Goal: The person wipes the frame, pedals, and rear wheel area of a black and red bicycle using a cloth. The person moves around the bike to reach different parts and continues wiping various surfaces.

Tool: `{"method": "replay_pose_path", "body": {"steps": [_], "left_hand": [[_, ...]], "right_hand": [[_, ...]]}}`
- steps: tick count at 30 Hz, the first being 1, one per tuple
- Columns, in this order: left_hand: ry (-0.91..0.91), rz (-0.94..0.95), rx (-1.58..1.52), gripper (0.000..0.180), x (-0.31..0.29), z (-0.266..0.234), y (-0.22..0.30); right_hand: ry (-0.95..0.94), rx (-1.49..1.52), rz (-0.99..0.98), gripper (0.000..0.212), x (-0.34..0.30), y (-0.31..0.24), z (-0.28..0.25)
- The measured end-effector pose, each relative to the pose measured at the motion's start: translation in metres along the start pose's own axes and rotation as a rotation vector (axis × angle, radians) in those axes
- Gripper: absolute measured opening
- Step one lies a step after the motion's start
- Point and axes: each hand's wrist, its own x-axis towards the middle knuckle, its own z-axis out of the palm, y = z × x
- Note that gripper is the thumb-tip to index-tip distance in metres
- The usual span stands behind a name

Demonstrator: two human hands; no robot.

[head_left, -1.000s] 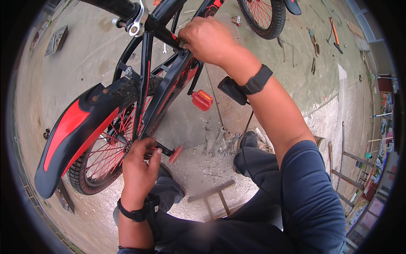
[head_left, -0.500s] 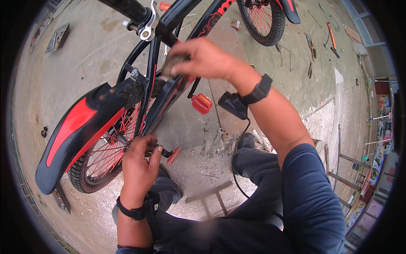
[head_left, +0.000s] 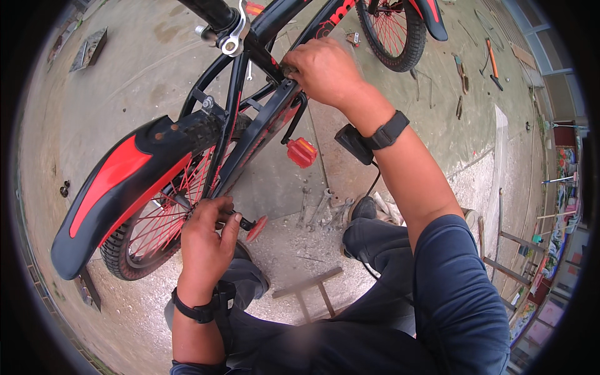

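Observation:
A black and red bicycle stands before me, its rear wheel (head_left: 147, 234) at the left under a black and red mudguard (head_left: 106, 187). My left hand (head_left: 209, 240) is closed at the rear hub, beside a small red disc (head_left: 257, 229); what its fingers grip is hidden. Along the frame runs a long black chain guard (head_left: 250, 137). At that guard's upper end my right hand (head_left: 325, 72) is closed, its fingertips pressed on a small dark part I cannot make out. Below the right hand hangs a red pedal (head_left: 302, 152) on its crank.
Several wrenches (head_left: 322, 206) lie on the ground between the bicycle and my feet. A hammer with an orange handle (head_left: 492, 59) and pliers (head_left: 461, 72) lie at the far right. A low metal frame (head_left: 322, 290) stands near my legs. The front wheel (head_left: 394, 34) is at the top.
My right hand has moved right and slightly up, from blurred motion over the frame to the chain guard's upper end. The bicycle has shifted a little; my left hand stays at the hub.

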Motion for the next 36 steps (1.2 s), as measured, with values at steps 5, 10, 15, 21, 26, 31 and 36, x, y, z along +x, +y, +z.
{"method": "replay_pose_path", "body": {"steps": [5,10,15,21,26,31,36], "left_hand": [[0.003,0.006,-0.023,0.028,0.002,0.002,0.002],[-0.011,0.001,0.014,0.027,0.010,0.007,0.008],[0.009,0.010,0.042,0.027,0.018,0.013,0.014],[0.237,0.134,0.198,0.033,0.030,0.018,0.016],[0.231,0.049,0.271,0.042,0.038,0.026,0.009],[0.223,0.097,0.338,0.046,0.037,0.032,0.005],[0.243,0.108,0.375,0.048,0.036,0.034,0.006]], "right_hand": [[0.057,0.078,-0.072,0.009,-0.001,-0.006,0.005],[0.073,0.153,-0.097,0.005,-0.010,-0.006,0.014],[0.105,0.209,-0.080,0.006,-0.020,-0.002,0.018],[0.060,0.200,-0.058,0.008,-0.026,-0.005,0.021],[0.058,0.180,-0.017,0.007,-0.029,-0.013,0.021],[0.197,0.063,0.092,0.006,-0.035,-0.038,0.033],[0.242,0.068,0.125,0.007,-0.037,-0.065,0.044]]}}
